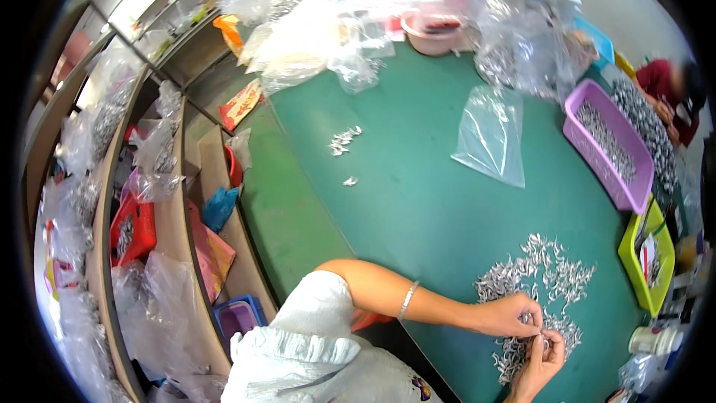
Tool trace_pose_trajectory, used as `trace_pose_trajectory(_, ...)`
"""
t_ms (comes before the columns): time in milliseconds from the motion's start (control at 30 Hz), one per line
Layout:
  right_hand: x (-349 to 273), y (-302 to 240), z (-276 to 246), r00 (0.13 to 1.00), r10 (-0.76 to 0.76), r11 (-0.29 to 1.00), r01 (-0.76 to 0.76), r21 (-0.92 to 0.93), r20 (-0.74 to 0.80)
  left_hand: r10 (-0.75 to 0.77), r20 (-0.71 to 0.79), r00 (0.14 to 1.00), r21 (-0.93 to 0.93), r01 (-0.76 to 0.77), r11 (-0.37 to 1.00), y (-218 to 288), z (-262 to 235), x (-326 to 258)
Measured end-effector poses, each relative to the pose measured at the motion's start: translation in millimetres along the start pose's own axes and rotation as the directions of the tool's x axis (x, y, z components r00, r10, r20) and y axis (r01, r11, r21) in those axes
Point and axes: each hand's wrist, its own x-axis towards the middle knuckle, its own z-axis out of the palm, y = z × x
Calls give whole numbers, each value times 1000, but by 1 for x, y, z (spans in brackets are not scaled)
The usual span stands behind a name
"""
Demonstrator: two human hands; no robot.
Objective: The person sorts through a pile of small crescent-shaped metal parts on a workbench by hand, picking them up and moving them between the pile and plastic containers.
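Observation:
A spread pile of small, curved silvery metal pieces [570, 277] lies on the green table [403, 201] at the near right. Over its near part my left hand [514, 315] reaches in from the left, fingers bent and pinched together. Just below it my right hand [543, 364] is curled with thumb and fingers closed, its fingertips meeting those of the left. What the fingertips hold is too small to make out, though silvery bits show around them. A small group of similar pieces [343, 140] lies apart at the far left, with a couple more nearer.
A flat clear plastic bag [490, 134] lies mid-table. On the right stand a purple basket [605, 145] of metal pieces, a lime-green tray [640, 265] and a white jar [655, 340]. Bagged parts [514, 45] crowd the far edge. Shelves [201, 254] line the left. Another person [667, 97] sits at far right.

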Motion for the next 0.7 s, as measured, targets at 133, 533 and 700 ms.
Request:
trace_pose_trajectory(133,2,-30,28,969,-232,950,244,-194,81,85,-48,995,34,-83,996,-19,0,5)
trace_pose_trajectory(533,-20,-32,13,900,-407,754,428,-499,156,-60,-153,986,-86,47,995,-25,15,-7)
trace_pose_trajectory(700,-24,-26,8,910,-370,781,414,-467,188,-70,-295,953,-46,59,997,-9,25,-19)
